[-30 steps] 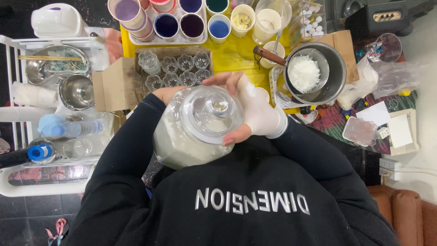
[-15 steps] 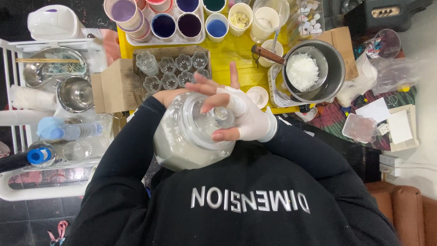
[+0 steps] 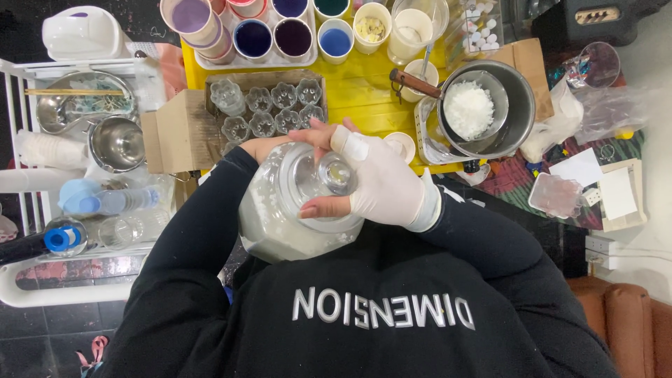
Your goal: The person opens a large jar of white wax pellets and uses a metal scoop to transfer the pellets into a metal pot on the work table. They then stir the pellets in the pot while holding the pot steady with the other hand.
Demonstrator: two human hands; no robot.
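- The fingers of the right hand (image 3: 381, 183), wrapped in a white bandage-like glove, curled over the clear glass lid (image 3: 318, 183) of a big glass jar (image 3: 280, 217), thumb on the lid's near rim and fingertips spread past the round knob (image 3: 337, 175); they were holding the lid.
- The left hand (image 3: 269, 145) lay against the far side of the jar, mostly hidden behind it; I could not tell how its fingers stood.
- The jar, partly full of white flakes, sat tilted against the person's chest, just in front of the yellow desk (image 3: 364, 98).
- Just beyond the hands stood a cardboard box (image 3: 175, 129) of small clear glass cups (image 3: 273, 108).
- To the right, a steel pot (image 3: 514, 105) held a smaller pan of white flakes (image 3: 469, 108).
- At the desk's far edge, a white tray (image 3: 238, 61) carried cups of purple, blue and dark dye.
- On the left, a white rack (image 3: 42, 294) held steel bowls and bottles.
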